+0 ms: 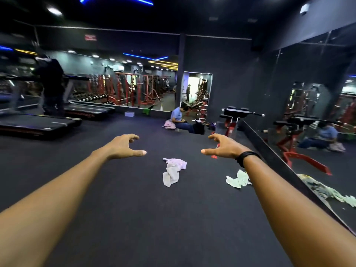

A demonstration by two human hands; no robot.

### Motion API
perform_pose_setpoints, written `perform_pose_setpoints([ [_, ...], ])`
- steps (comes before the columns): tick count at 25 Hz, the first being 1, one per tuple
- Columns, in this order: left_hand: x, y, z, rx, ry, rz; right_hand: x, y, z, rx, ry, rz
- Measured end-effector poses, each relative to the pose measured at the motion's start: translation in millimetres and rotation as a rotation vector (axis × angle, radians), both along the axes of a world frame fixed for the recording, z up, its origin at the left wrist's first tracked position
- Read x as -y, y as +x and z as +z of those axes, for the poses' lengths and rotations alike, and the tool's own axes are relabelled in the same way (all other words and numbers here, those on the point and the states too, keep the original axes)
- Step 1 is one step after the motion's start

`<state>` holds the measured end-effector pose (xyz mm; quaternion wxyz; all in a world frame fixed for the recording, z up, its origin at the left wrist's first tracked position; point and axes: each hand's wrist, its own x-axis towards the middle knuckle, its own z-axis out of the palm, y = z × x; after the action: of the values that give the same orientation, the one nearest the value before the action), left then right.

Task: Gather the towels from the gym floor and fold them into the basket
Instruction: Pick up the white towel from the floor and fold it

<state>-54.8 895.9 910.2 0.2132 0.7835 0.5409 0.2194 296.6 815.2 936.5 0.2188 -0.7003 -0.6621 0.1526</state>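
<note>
Towels: lilac towel (174,171) and green towel (238,179) crumpled on floor (125,209) | left hand (123,145), right hand (221,146) spread, holding nothing | risk: green towel near mirror (308,132) overlooked; no basket surely identified

Crumpled cloth towels (174,171) on matt black floor (125,209)
</note>
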Motion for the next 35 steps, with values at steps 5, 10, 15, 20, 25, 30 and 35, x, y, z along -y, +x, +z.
perform_pose_setpoints([
  [5,-119.8,44.1,6.0,0.007,-0.008,0.042,-144.5,46.8,5.7,0.024,0.003,0.049],
  [10,-238.0,79.9,15.7,0.019,-0.020,0.058,-271.7,86.3,20.2,0.057,-0.016,0.058],
  [15,-355.4,93.8,6.3,0.040,-0.035,0.075,-385.8,108.4,17.9,0.052,0.015,0.069],
  [20,-507.7,106.3,1.8,0.111,0.006,0.039,-528.9,122.9,16.7,-0.017,0.068,0.032],
  [25,-669.7,124.6,18.3,0.105,-0.027,-0.008,-669.3,136.3,28.3,-0.046,0.057,-0.020],
  [30,-803.9,158.3,19.7,0.068,-0.060,-0.057,-787.4,159.6,19.4,-0.052,0.020,-0.065],
  [35,-926.6,203.6,-16.9,0.038,-0.108,-0.086,-913.5,194.7,-15.9,-0.044,-0.015,-0.060],
])
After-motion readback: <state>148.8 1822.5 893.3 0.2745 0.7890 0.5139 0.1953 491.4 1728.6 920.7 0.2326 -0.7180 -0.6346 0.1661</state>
